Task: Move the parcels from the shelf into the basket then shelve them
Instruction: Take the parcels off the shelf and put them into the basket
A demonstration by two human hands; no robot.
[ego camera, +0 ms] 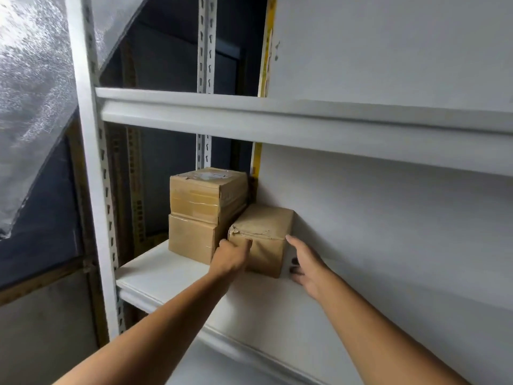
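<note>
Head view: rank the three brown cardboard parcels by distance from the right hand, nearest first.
From the right hand:
1. Crumpled brown cardboard parcel, touching it, front right.
2. Lower brown cardboard parcel of the stack, left.
3. Taped brown cardboard parcel on top, upper left.

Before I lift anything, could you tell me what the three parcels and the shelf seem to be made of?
The front parcel looks like matte brown paper or card, creased and scuffed at its top edge. The top parcel looks like cardboard under glossy clear tape, which shines in bands. The bottom parcel looks like plain matte cardboard. The shelf seems to be white-painted metal, given its smooth face and slotted uprights.
</note>
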